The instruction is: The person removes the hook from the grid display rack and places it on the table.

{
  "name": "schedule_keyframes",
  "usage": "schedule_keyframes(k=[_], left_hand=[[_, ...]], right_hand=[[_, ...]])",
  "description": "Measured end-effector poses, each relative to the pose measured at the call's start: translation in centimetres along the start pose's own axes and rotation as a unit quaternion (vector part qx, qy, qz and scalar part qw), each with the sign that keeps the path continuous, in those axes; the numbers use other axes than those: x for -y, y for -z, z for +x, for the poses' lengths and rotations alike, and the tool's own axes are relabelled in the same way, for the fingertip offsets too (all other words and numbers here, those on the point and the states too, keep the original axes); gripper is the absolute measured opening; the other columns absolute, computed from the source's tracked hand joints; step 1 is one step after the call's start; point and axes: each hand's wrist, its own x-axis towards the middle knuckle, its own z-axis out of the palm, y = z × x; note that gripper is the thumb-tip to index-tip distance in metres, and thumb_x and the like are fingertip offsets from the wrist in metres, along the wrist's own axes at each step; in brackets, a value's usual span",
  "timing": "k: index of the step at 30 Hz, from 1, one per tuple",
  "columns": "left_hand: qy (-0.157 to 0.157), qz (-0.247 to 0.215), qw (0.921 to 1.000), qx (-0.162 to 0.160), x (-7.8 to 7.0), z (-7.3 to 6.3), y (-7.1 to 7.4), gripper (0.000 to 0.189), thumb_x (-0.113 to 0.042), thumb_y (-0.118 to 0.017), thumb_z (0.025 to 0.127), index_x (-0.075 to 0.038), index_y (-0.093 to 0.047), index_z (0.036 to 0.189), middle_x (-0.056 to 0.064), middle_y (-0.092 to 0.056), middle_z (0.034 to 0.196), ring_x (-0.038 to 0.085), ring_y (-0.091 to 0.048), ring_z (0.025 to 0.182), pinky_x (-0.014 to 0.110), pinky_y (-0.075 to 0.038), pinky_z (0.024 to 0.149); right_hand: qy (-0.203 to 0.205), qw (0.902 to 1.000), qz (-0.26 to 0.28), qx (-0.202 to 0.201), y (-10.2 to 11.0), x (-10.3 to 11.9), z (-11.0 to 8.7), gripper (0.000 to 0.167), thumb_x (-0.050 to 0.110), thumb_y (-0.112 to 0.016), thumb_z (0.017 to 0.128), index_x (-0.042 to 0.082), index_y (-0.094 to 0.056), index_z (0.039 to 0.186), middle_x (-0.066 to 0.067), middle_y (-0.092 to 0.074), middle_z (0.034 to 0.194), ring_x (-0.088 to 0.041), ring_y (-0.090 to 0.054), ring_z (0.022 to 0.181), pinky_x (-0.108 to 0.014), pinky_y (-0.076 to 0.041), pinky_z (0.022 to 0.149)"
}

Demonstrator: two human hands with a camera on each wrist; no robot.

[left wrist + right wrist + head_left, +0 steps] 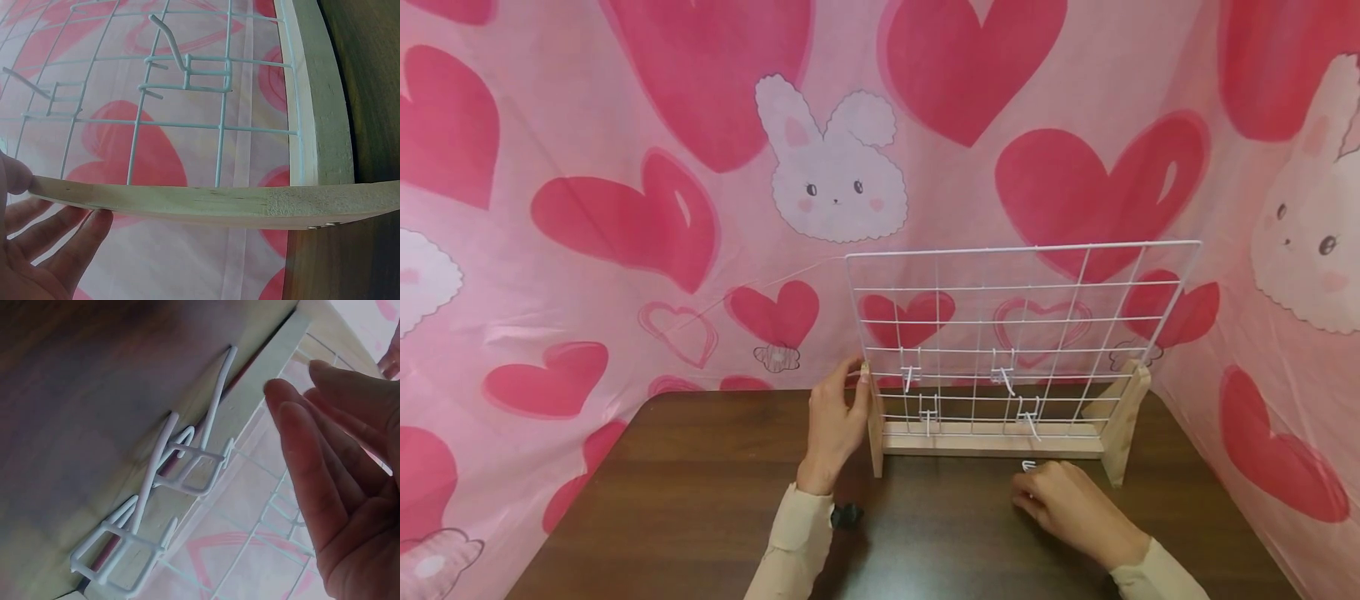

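Okay, from my remote seat I'm seeing the left hand (837,417) pinching the left wooden upright (876,442) near its top, thumb on one side, fingers on the other. Meanwhile the right hand (1071,504) is hanging low over the brown table (700,467), fingers loosely bent, thumb and forefinger tips nearly meeting, gripping nothing I'm picking up. White wire grid (1022,249) is standing on its wooden stand, above the base bar (992,442); four mounted hooks (1002,375) are hanging on its lower rows, two above two. Two loose white hooks (147,495) are lying near the right fingers, just before the base bar; head view is showing only part of one. Pink heart-print cloth (842,208) is hanging behind.
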Motion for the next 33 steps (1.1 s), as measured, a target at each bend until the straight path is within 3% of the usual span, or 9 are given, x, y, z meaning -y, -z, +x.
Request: schedule_keyframes(k=[5,10,18,27,33], left_hand=[[-0.001,-0.001,1.0000,0.001,0.1,-0.1,-0.1,0.027,-0.013,-0.064,0.099,-0.005,-0.070,0.125,0.015,-0.078,0.116,0.031,-0.078,0.099,0.051,-0.061,0.091],[0.002,-0.006,1.0000,0.005,0.1,-0.1,-0.1,0.026,-0.013,-0.063,0.100,-0.006,-0.070,0.124,0.015,-0.078,0.116,0.031,-0.078,0.099,0.051,-0.062,0.091],[0.008,-0.007,0.9999,0.008,0.0,0.0,0.0,0.026,-0.014,-0.063,0.101,-0.009,-0.070,0.125,0.013,-0.078,0.119,0.031,-0.078,0.101,0.051,-0.061,0.093],[0.008,-0.009,0.9999,0.003,-0.1,0.1,0.2,0.026,-0.013,-0.063,0.100,-0.007,-0.071,0.124,0.014,-0.078,0.118,0.031,-0.078,0.100,0.051,-0.062,0.092],[0.014,-0.013,0.9997,0.013,-0.1,0.0,0.0,0.027,-0.015,-0.063,0.101,-0.010,-0.070,0.127,0.013,-0.078,0.121,0.031,-0.078,0.103,0.051,-0.061,0.095]], right_hand=[[0.025,0.9987,0.007,-0.044,0.1,0.1,0.2,0.025,0.008,-0.089,0.074,0.022,-0.068,0.079,0.020,-0.063,0.070,0.013,-0.050,0.064,-0.014,-0.042,0.054],[0.040,0.9958,-0.007,-0.082,0.3,0.4,0.5,0.023,0.007,-0.090,0.070,0.018,-0.076,0.085,0.015,-0.072,0.077,0.007,-0.064,0.069,-0.017,-0.051,0.058],[0.035,0.9933,-0.022,-0.108,0.7,0.5,0.8,0.024,0.009,-0.091,0.068,0.014,-0.078,0.089,0.010,-0.076,0.080,0.000,-0.069,0.070,-0.021,-0.055,0.060],[0.037,0.9895,-0.021,-0.138,1.0,0.4,1.3,0.010,0.022,-0.082,0.087,0.015,-0.079,0.094,0.005,-0.080,0.086,-0.002,-0.072,0.073,-0.024,-0.057,0.062],[0.029,0.9885,-0.018,-0.147,1.4,0.3,1.4,0.014,0.020,-0.084,0.084,0.015,-0.079,0.096,0.003,-0.081,0.090,-0.006,-0.075,0.075,-0.028,-0.058,0.062]])
